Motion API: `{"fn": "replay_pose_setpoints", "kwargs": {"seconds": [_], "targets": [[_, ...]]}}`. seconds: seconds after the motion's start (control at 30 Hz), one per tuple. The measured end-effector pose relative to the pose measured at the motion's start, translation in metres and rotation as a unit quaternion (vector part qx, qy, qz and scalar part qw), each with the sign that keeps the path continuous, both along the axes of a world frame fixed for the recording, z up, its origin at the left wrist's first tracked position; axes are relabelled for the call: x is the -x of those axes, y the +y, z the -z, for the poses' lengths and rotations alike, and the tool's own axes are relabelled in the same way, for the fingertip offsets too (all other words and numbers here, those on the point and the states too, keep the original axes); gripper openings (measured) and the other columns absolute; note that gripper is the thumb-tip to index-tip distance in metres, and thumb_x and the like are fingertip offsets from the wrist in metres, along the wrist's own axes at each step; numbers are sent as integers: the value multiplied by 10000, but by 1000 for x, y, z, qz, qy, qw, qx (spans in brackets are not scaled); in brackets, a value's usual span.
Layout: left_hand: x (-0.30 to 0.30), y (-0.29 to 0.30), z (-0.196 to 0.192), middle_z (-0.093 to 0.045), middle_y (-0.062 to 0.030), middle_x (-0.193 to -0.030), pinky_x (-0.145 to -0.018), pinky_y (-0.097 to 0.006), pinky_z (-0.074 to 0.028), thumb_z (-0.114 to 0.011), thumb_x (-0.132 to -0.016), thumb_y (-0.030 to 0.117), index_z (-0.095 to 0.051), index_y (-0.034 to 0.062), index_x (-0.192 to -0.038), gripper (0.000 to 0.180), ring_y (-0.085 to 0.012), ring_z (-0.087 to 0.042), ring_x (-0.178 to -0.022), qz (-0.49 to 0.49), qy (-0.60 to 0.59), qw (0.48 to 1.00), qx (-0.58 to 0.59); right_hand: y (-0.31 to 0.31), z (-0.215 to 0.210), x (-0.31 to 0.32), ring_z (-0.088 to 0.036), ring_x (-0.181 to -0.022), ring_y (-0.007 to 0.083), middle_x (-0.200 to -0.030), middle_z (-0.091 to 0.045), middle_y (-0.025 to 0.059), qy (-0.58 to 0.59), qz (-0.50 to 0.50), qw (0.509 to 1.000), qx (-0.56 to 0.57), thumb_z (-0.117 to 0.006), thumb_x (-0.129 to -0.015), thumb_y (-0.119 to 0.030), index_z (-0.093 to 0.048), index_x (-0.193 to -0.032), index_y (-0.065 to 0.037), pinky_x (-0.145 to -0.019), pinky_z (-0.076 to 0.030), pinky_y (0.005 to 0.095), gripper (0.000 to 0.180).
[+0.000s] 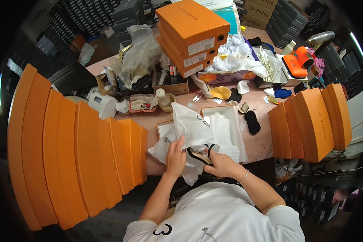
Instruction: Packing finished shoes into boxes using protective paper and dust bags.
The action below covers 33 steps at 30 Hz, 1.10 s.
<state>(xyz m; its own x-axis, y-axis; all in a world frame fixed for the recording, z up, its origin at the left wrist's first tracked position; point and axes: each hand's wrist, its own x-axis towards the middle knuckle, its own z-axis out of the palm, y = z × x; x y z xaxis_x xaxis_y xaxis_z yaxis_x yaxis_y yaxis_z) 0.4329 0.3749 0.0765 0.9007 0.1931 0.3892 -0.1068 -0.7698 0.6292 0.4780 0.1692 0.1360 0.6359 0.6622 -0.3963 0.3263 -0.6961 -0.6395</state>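
A sandal with black straps [198, 156] and a pale insole is gripped at one end by my right hand [224, 164]. Its other end reaches in under a raised white printed bag [192, 126] of thin, translucent material. My left hand [176, 158] is at that bag's left edge, fingers pointing up and closed on the material; the thumb is hidden. Behind the bag lies an open orange shoebox [220, 108] lined with white paper [229, 135]. More white wrapping [160, 149] is spread left of my left hand.
Orange shoebox rows stand at the left [94, 161] and right [312, 125]; a further stack [193, 30] rises at the back. Beyond are a white bottle [163, 98], a red tray of small sticks [143, 103], a black oval pad [252, 122] and an orange device [297, 62].
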Motion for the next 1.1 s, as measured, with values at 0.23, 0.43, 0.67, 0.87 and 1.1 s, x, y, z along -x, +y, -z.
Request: {"fn": "replay_pose_setpoints", "kwargs": {"seconds": [0.23, 0.43, 0.67, 0.87, 1.1], "targets": [[-27, -33, -43, -620, -153, -852, -674, -388, -498, -586, -812, 10, -633, 83, -1157, 355, -338, -616, -756, 210, 79, 968, 111, 30, 12, 9, -657, -759, 334, -865, -650, 189, -192, -165, 961, 113, -634, -727, -226, -584, -949, 10, -651, -534, 428, 327], [-40, -6, -74, -602, -141, -788, -609, -366, -474, -580, -862, 42, -658, 72, -1088, 242, -306, -606, -687, 184, 62, 973, 124, 0, 26, -41, -657, -860, 266, -911, -669, 200, 190, 131, 965, -127, -615, -826, -317, -581, -1095, 67, -740, -528, 336, 470], [-68, -23, -79, -640, -86, -760, -625, -290, -456, -571, -906, 95, -667, 18, -1033, 177, -144, -571, -670, 122, 86, 959, 239, -56, 30, -17, -603, -750, 262, -1078, -565, 187, 528, 340, 595, -502, -477, -929, -266, -357, -1367, -68, -547, -498, 343, 495], [-85, -51, -78, -649, -44, -739, -645, -252, -468, -602, -898, 123, -667, -32, -969, 183, -94, -563, -685, 187, 142, 933, 272, -70, 37, -3, -540, -705, 267, -1103, -540, 148, 596, 317, 458, -578, -424, -953, -303, -378, -1400, -205, -514, -464, 327, 459], [-97, -76, -77, -655, -54, -743, -666, -250, -475, -619, -892, 140, -670, -44, -932, 195, -92, -572, -700, 205, 165, 927, 267, -83, 53, -3, -519, -699, 252, -1049, -544, 155, 607, 262, 447, -603, -396, -964, -334, -342, -1456, -241, -509, -437, 319, 504]]}}
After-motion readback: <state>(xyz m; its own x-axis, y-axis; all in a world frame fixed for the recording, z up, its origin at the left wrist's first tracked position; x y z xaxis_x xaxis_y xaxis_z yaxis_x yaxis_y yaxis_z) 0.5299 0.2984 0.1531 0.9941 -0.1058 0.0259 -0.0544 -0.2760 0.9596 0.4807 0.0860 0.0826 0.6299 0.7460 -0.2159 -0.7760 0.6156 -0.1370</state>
